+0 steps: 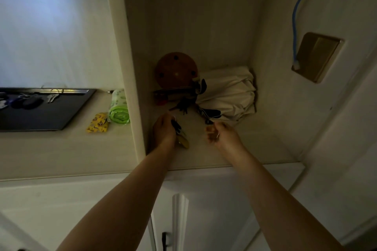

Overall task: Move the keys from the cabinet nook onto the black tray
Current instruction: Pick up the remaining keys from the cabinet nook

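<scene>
Both my hands reach into the dim cabinet nook. My left hand is closed around a bunch of dark keys with a tan fob hanging under it. My right hand pinches the end of a dark strap with keys that trails back toward the cloth bag. Another dark bunch of keys lies on the nook floor behind my hands. The black tray sits on the counter at the left, outside the nook, with several keys and fobs along its far edge.
A round brown wooden disc leans at the nook's back over a dark flat object, beside a bunched cream cloth bag. A green roll and a yellow packet lie between tray and nook wall. A blue cable hangs at right.
</scene>
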